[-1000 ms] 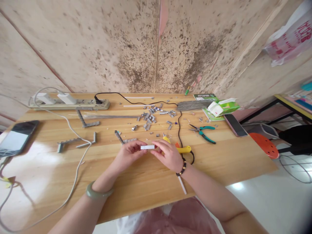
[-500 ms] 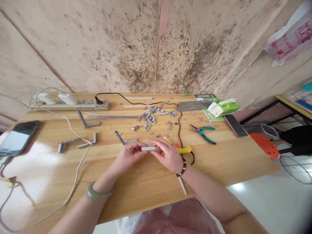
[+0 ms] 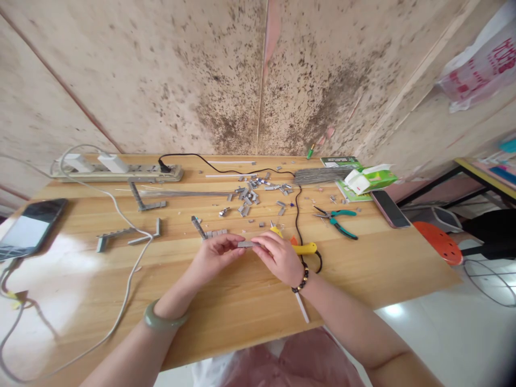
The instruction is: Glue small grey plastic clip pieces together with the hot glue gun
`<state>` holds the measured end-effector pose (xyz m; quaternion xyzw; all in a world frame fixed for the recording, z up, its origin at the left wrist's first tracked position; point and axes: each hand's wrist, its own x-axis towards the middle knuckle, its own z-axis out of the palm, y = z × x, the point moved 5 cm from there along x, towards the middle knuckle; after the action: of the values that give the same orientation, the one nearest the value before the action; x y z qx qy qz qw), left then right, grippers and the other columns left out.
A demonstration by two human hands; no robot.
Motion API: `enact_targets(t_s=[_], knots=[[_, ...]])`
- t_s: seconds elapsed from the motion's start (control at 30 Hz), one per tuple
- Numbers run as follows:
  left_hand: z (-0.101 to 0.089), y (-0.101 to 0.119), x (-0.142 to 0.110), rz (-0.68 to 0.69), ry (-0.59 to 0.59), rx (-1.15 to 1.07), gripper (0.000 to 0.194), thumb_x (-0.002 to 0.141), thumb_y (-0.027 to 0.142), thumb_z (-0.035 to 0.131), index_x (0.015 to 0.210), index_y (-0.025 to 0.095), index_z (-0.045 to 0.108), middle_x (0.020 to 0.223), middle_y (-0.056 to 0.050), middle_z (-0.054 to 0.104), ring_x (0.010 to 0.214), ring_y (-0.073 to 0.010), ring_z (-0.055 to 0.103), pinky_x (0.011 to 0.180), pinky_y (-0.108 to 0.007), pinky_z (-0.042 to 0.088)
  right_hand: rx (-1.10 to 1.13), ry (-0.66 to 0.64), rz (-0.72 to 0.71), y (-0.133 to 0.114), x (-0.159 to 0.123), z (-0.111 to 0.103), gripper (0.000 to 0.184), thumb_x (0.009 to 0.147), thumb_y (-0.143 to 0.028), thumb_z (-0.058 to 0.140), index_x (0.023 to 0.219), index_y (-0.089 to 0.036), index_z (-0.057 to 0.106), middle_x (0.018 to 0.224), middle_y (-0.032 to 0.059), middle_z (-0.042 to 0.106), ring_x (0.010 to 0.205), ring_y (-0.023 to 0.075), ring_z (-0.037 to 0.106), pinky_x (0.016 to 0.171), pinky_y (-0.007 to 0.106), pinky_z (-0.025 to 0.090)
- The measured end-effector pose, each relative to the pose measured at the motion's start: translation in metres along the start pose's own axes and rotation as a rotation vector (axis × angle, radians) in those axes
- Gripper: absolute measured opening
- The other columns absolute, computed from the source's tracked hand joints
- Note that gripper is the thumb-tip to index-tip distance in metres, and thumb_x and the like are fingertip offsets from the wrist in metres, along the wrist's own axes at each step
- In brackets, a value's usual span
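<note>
Between my two hands is a small flat grey strip (image 3: 245,244), held level just above the wooden table. My left hand (image 3: 220,252) pinches its left end between thumb and fingers. The right end sits in the pinch of my right hand (image 3: 278,255). Just beyond my left fingers lies an L-shaped assembly of grey pieces (image 3: 198,228). A yellow glue gun (image 3: 305,248) rests beside my right hand, partly hidden by it. From under my right wrist a white glue stick (image 3: 301,307) points toward the table's front edge.
Loose grey pieces (image 3: 248,196) are scattered at the middle back. Teal-handled pliers (image 3: 341,221) and a phone (image 3: 390,208) lie right; wire bundles (image 3: 318,174) lie behind. More grey assemblies (image 3: 147,206), a power strip (image 3: 173,173), a white cable (image 3: 128,290) and another phone (image 3: 32,226) occupy the left.
The grey strip has turned in my fingers: its pale smooth face showed before, and a darker grey face shows now. Both hands stay almost in place.
</note>
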<state>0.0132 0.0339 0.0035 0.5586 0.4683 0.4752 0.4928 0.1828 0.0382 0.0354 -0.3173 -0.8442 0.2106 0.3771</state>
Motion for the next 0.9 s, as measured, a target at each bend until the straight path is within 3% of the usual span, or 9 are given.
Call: enact_targets(t_s=[0.33, 0.5, 0.6, 0.8, 0.9], knots=[[0.004, 0.012, -0.003, 0.096, -0.027, -0.012, 0.015, 0.073, 0.028, 0.074, 0.083, 0.018, 0.071, 0.080, -0.005, 0.072, 0.075, -0.0171, 0.066, 0.071, -0.028, 0.053, 0.015, -0.080, -0.015, 0.000, -0.001, 0.008, 0.017, 0.094, -0.028, 0.051, 0.104, -0.019, 0.061, 0.093, 0.0075, 0.067, 0.081, 0.0166, 0.064, 0.072, 0.029, 0.052], [0.000, 0.014, -0.007, 0.119, 0.011, 0.033, 0.021, 0.071, 0.032, 0.075, 0.086, 0.018, 0.070, 0.072, -0.003, 0.067, 0.067, -0.0154, 0.061, 0.062, -0.025, 0.049, 0.012, -0.074, -0.025, -0.001, -0.001, 0.007, 0.015, 0.093, -0.027, 0.053, 0.101, -0.017, 0.060, 0.095, 0.0078, 0.065, 0.078, 0.0155, 0.063, 0.068, 0.028, 0.052], [-0.018, 0.023, -0.017, 0.224, 0.277, 0.147, 0.021, 0.078, 0.038, 0.066, 0.086, 0.019, 0.070, 0.067, -0.002, 0.062, 0.061, -0.0140, 0.056, 0.057, -0.025, 0.045, -0.064, -0.097, -0.023, 0.000, -0.002, 0.008, 0.014, 0.092, -0.028, 0.054, 0.098, -0.018, 0.062, 0.097, 0.0074, 0.064, 0.080, 0.0158, 0.062, 0.069, 0.028, 0.052], [-0.057, 0.055, -0.038, 0.701, 0.833, 0.236, 0.036, 0.087, 0.045, 0.051, 0.069, 0.017, 0.065, 0.051, 0.002, 0.047, 0.046, -0.0118, 0.040, 0.048, -0.027, 0.032, -0.302, -0.350, -0.127, -0.001, -0.010, 0.025, 0.014, 0.088, -0.031, 0.060, 0.091, -0.019, 0.067, 0.087, 0.0042, 0.064, 0.079, 0.0165, 0.062, 0.069, 0.028, 0.049], [-0.077, 0.055, -0.030, 0.673, 1.026, 0.117, 0.033, 0.087, 0.040, 0.048, 0.070, 0.016, 0.064, 0.054, 0.001, 0.048, 0.053, -0.0124, 0.044, 0.052, -0.027, 0.033, -0.362, -0.443, -0.156, -0.001, -0.013, 0.032, 0.013, 0.087, -0.032, 0.063, 0.087, -0.019, 0.067, 0.085, 0.0039, 0.064, 0.079, 0.0172, 0.061, 0.069, 0.029, 0.048]])
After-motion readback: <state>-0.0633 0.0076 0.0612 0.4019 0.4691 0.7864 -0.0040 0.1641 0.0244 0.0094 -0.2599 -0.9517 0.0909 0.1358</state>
